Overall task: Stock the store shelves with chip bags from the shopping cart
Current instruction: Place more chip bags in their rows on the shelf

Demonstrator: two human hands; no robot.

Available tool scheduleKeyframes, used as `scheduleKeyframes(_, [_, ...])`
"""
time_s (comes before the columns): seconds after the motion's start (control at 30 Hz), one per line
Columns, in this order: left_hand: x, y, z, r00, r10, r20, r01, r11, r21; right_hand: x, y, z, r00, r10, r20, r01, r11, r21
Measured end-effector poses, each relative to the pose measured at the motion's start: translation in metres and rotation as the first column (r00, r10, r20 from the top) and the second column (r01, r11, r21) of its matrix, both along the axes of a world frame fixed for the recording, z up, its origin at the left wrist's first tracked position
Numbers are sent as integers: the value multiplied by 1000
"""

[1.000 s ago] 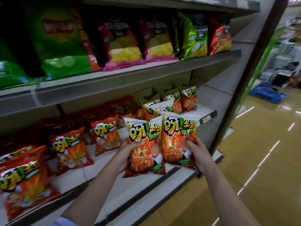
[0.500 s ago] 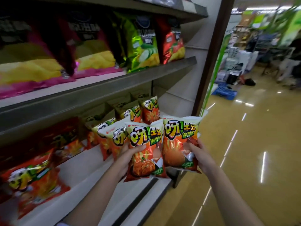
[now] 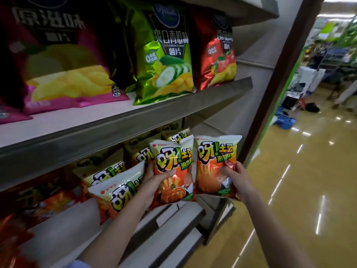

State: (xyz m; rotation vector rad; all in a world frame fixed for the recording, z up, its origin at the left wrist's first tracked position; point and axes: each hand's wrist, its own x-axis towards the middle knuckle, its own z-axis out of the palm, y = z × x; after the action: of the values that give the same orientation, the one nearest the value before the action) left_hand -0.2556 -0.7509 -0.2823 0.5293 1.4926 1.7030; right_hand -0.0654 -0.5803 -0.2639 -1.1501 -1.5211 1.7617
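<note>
Two orange-and-white chip bags are held upright side by side at the right end of the lower shelf point(image 3: 170, 215). My left hand point(image 3: 154, 182) grips the left chip bag point(image 3: 173, 171) from its left side, thumb across the front. My right hand point(image 3: 236, 180) grips the right chip bag point(image 3: 214, 163) from its right side. Both bags hover just in front of the shelf's front edge. Matching bags point(image 3: 119, 188) stand on the lower shelf behind and to the left. The shopping cart is out of sight.
The upper shelf point(image 3: 173, 111) carries big pink point(image 3: 73, 84), green point(image 3: 166, 70) and red point(image 3: 218, 55) chip bags overhead. A brown upright post point(image 3: 274, 89) ends the shelving on the right. Beyond it lies a glossy yellow aisle floor point(image 3: 299, 190) with a blue crate point(image 3: 284, 120) and clutter far off.
Both hands have carried the two bags rightward along the lower shelf toward its end, and my view has turned right and closer to the shelves. The grips are unchanged.
</note>
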Motion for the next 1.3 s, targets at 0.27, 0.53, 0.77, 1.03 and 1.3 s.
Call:
scheduleKeyframes(0.27, [0, 26, -10, 974, 217, -64, -223, 969, -107, -53, 74, -5, 982, 190, 1, -190, 980, -52])
scheduleKeyframes(0.53, [26, 45, -29, 862, 501, -79, -506, 840, -196, -83, 127, -34, 843, 534, 65, -529, 845, -77])
scheduleKeyframes(0.77, [32, 60, -51, 782, 587, -211, -622, 714, -321, -106, 150, -83, 822, 533, 200, -545, 838, 4])
scheduleKeyframes(1.03, [29, 78, -52, 703, 627, -335, -704, 549, -451, -114, 157, -102, 838, 396, 374, -497, 837, 227])
scheduleKeyframes(1.3, [53, 78, -37, 648, 644, -407, -747, 432, -505, -95, 133, -67, 864, 308, 397, -456, 815, 359])
